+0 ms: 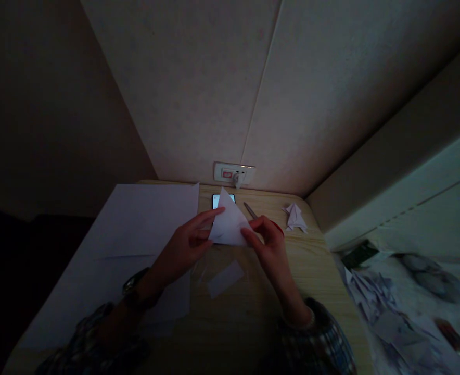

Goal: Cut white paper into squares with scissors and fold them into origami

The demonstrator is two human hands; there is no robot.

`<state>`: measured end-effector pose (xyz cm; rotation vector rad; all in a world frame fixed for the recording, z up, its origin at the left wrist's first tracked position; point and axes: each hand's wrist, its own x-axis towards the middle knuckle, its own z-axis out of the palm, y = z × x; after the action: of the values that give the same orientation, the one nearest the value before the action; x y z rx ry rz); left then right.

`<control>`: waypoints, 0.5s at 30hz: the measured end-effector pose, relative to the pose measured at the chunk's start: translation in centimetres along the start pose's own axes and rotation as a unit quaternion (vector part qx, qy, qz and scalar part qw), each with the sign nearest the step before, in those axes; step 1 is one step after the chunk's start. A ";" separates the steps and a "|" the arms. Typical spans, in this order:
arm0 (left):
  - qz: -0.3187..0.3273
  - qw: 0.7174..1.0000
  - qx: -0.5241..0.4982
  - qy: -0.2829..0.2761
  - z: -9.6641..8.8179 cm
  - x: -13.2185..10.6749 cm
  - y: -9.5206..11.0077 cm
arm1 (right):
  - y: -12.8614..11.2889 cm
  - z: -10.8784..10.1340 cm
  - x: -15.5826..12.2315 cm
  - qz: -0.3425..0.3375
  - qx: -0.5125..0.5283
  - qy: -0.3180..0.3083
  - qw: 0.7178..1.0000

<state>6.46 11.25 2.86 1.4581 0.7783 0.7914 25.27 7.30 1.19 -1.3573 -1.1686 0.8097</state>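
A white sheet of paper folded into a triangle (230,224) is held up over the wooden table, its point toward the wall. My left hand (189,237) grips its left edge between thumb and fingers. At the lower right corner, my right hand (267,239) pinches the same paper. Partly hidden behind it lies a phone (216,201) with a lit screen. Below the hands a small white paper strip (225,279) rests on the table. A pen (250,210) lies just beyond my right hand.
Large white paper sheets (152,219) cover the left of the wooden table (308,271). A folded paper figure (294,217) sits at the back right. A wall socket (233,173) with a plug is behind the table. Crumpled papers (386,312) lie on a surface to the right.
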 end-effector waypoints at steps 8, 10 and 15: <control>-0.025 0.999 -0.010 0.025 -0.2 0.1 -0.3 | 0.3 -0.1 0.1 0.003 0.054 0.002 0.999; -0.032 0.999 -0.024 0.026 -0.3 0.3 -0.6 | 0.4 -0.2 0.0 -0.008 0.035 0.001 0.999; -0.101 0.989 -0.103 0.028 -0.2 0.4 -1.0 | 0.3 -0.7 -0.4 -0.117 -0.026 0.013 0.993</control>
<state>6.54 11.75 1.87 1.1568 0.8455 0.7363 25.87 6.79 0.96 -1.2401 -1.3072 0.5956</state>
